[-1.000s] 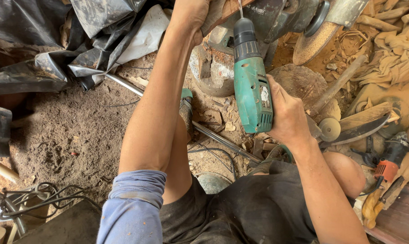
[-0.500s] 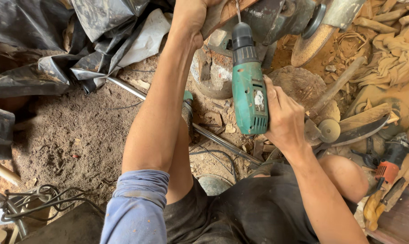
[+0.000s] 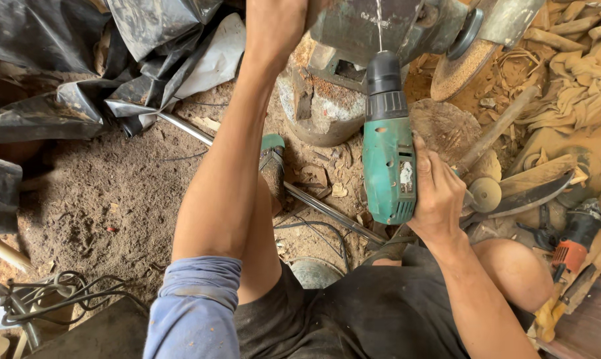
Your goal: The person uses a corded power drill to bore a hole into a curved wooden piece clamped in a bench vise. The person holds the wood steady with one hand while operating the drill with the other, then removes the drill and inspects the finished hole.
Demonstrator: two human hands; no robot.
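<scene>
Looking down from the head view: a seated person in black shorts and a blue sleeve (image 3: 195,306) works over a dirt floor (image 3: 94,199) strewn with sawdust.

The right hand (image 3: 436,193) is wrapped around the grip of a green electric drill (image 3: 388,166), fingers curled along its right flank and thumb on the body. The drill points away from the person, its black chuck (image 3: 383,86) uppermost and a thin bit (image 3: 379,26) rising from it to meet the underside of a grey-green metal machine (image 3: 380,26) at the top edge.

The left hand (image 3: 277,26) reaches up along the extended forearm and presses against the left end of that machine; its fingers are cut off by the frame edge, so their closure cannot be told.

A round grinding disc (image 3: 456,73) caked in sawdust hangs just right of the machine. A steel rod (image 3: 313,206) lies diagonally across the floor under the left arm. Crumpled black plastic sheeting (image 3: 81,60) fills the upper left. Black cables (image 3: 54,292) coil at lower left. A curved blade (image 3: 533,196) and an orange-and-black power tool (image 3: 576,239) lie to the right, near wood shavings (image 3: 579,73).
</scene>
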